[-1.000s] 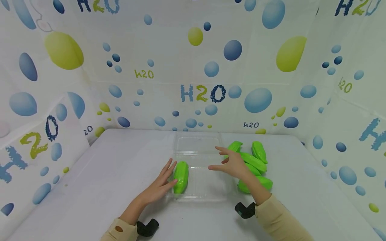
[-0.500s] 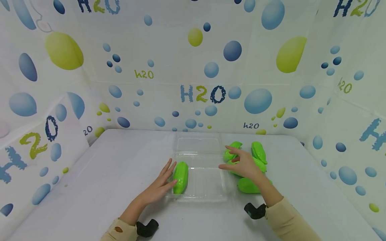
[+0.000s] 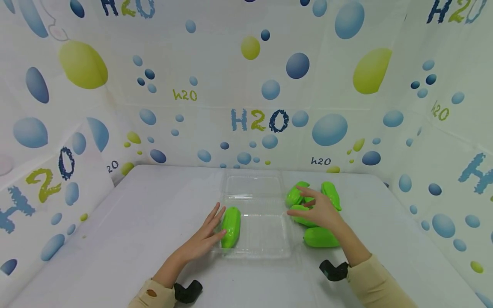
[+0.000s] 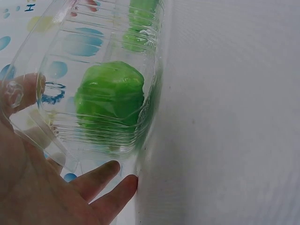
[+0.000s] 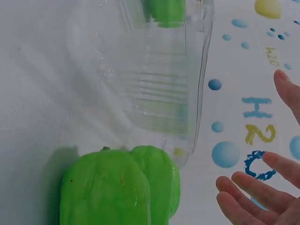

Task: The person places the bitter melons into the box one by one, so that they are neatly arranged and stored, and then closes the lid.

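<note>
A clear plastic clamshell box [image 3: 265, 234] lies with its lid [image 3: 252, 186] folded back behind it. One glossy green pepper [image 3: 231, 226] rests inside along the box's left wall, also seen through the plastic in the left wrist view. My left hand [image 3: 201, 240] lies at that left wall with its fingers spread, nothing gripped. Over the loose green peppers right of the box, my right hand [image 3: 322, 211] hovers with thumb and fingers apart, holding nothing. It partly hides peppers behind it. In the right wrist view its fingers [image 5: 262, 190] are spread apart above the peppers [image 5: 103, 187].
Several peppers lie on the white table [image 3: 161, 214]: one nearest [image 3: 320, 238], one at the back right [image 3: 332, 194], one at the back left of the group [image 3: 295, 194]. A patterned curtain [image 3: 208, 64] rises behind the table. Each wrist carries a black camera mount.
My right hand has moved right, from above the box's right side to over the loose peppers, its fingers still apart. The left hand stays at the box's left wall.
</note>
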Motion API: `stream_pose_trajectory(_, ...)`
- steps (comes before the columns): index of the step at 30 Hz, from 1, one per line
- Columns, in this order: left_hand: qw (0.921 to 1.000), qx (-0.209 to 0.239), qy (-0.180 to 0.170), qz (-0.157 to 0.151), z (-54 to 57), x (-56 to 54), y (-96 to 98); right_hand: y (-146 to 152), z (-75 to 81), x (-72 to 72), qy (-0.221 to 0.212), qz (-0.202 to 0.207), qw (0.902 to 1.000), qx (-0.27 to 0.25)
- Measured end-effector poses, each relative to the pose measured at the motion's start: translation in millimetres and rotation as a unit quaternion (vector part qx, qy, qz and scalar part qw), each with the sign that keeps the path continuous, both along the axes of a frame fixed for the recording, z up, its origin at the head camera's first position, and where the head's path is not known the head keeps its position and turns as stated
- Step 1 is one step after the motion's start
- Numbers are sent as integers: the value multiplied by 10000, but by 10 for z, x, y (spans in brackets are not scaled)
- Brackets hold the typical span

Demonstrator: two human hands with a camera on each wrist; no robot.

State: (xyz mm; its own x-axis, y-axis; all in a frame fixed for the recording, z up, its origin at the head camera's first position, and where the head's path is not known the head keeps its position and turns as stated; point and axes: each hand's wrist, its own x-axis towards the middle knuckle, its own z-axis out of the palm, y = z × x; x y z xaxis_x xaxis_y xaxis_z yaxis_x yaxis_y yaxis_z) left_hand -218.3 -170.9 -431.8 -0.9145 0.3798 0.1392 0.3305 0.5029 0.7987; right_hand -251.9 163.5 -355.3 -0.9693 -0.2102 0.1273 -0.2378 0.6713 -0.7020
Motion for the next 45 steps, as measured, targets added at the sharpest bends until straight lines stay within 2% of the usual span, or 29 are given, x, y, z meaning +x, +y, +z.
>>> stream_pose_trajectory(10,10000,-8,26,21,20,2,4,191,-30,2,56,-83,9999,-59)
stream_pose_trajectory(17,10000,-15,38,22,20,-2,11,327,-8,24,185,-205,9994,200)
stream_pose_trajectory(26,10000,-10,10,37,36,0,8,484,-49,10,292,-159,9988,349)
stream_pose_trajectory(38,10000,-9,24,2,24,-18,23,660,-168,45,572,217,9976,328)
stream_pose_trajectory(45,10000,36,-42,24,50,-6,26,793,-246,41,392,311,9978,438)
